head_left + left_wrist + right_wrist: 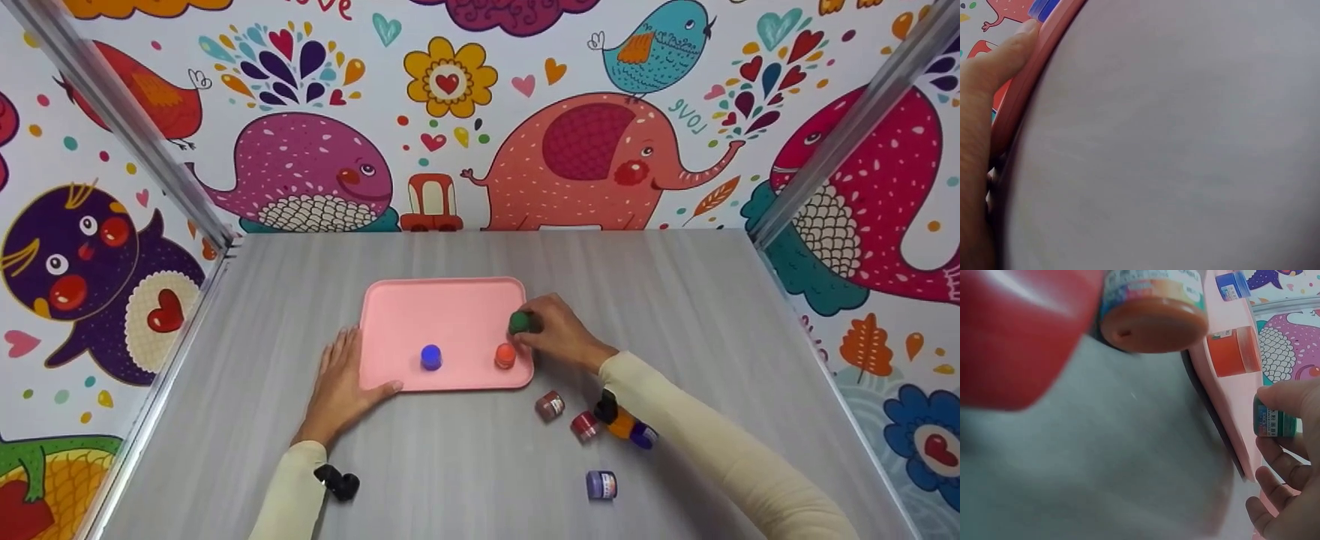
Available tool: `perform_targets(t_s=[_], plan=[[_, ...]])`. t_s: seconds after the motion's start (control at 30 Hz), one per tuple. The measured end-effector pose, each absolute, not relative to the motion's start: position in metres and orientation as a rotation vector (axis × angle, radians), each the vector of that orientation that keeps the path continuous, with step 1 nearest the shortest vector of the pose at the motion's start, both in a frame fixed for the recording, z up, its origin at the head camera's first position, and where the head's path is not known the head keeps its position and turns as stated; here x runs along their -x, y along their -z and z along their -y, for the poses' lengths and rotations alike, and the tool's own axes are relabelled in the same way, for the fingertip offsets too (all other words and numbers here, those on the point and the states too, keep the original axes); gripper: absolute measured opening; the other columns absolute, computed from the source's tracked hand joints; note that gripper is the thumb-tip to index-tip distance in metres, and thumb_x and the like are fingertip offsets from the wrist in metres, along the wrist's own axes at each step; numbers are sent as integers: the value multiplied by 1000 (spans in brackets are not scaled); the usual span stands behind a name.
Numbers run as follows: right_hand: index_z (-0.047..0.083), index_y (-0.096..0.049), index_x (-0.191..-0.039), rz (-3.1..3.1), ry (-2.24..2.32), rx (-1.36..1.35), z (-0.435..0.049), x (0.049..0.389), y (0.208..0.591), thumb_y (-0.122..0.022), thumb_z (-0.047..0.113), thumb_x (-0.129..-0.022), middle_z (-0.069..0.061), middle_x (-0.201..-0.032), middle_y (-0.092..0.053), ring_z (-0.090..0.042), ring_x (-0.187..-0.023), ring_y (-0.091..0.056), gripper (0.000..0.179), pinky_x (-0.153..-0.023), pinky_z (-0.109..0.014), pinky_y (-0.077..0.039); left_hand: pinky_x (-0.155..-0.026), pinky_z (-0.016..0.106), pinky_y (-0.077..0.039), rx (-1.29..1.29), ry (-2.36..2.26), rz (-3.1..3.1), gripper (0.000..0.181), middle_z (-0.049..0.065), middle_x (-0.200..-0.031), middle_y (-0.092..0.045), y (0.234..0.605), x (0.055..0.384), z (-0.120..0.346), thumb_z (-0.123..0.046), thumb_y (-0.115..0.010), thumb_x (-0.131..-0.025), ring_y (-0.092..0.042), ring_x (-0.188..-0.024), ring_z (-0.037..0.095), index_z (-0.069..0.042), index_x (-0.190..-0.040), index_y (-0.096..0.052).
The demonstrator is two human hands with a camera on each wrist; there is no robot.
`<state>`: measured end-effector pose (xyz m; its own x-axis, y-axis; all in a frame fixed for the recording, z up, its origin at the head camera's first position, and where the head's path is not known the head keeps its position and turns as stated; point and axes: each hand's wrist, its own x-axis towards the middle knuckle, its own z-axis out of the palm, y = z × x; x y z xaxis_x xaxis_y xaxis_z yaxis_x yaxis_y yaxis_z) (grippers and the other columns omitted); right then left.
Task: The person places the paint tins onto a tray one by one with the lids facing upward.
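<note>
Tray (450, 315) and green jar (519, 322) form the governing relation: the jar is at the tray's right rim, on the far side of the standing orange jar (505, 356) and near it. The right hand (559, 330) pinches the green jar between thumb and fingers, approaching from the right, and is the nearer hand to that rim. In the right wrist view the jar's axis runs roughly parallel to that of the orange jar. The left hand (341, 382) lies at the tray's near left corner, fingers extended along the left side, thumb at the near rim. The blue jar (430, 358) stands on the tray, left of the orange jar.

Limits of view: contact between green jar and tray cannot be determined, nor its exact tilt. Right of the tray, on the near side, an orange and dark-blue item (621, 429) is partly covered by the right wrist camera (606, 405); one jar or two, unclear. The left wrist view cuts off most of the blue jar.
</note>
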<state>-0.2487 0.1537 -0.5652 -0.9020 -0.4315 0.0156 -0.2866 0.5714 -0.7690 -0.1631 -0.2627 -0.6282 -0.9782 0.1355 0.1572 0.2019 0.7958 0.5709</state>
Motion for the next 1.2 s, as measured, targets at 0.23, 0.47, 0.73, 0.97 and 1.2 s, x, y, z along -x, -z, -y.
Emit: perform_targets(t_s=[0.23,0.47,0.73,0.97,1.2], plan=[[12,-77,-126,-2635,1231,620,-142,259,564,-87,15,-97,-3,-118,-63,-26,-114,-53,31,-96,-39,-56,-137,61,-2,275,934,2868,130,30,-179,-22,627,164,263,-64,-84,-86,-14,-168,48,8,-172,-18],[7,-76,-126,-2617,1213,706,-126,268,566,-87,14,-96,-4,-111,-65,-27,-111,-56,33,-89,-33,-55,-137,60,-3,270,939,2869,130,29,-178,-23,626,164,263,-64,-85,-85,-15,-167,48,9,-171,-20],[5,-75,-126,-2592,1209,791,-103,272,572,-86,12,-97,-3,-108,-67,-22,-101,-61,32,-84,-31,-60,-137,59,-2,263,956,2878,131,27,-180,-21,627,163,261,-65,-84,-86,-13,-168,47,8,-172,-19],[8,-75,-130,-2585,1206,778,-86,268,578,-86,15,-98,-2,-112,-66,-22,-107,-57,34,-90,-34,-57,-137,59,-2,257,953,2871,131,28,-179,-21,629,163,261,-67,-83,-85,-14,-168,47,8,-172,-19],[9,-75,-131,-2598,1185,770,-75,270,580,-86,16,-98,0,-115,-67,-22,-112,-54,35,-94,-35,-55,-138,56,0,244,975,2874,133,25,-180,-21,628,164,263,-70,-83,-85,-12,-169,44,6,-173,-19]])
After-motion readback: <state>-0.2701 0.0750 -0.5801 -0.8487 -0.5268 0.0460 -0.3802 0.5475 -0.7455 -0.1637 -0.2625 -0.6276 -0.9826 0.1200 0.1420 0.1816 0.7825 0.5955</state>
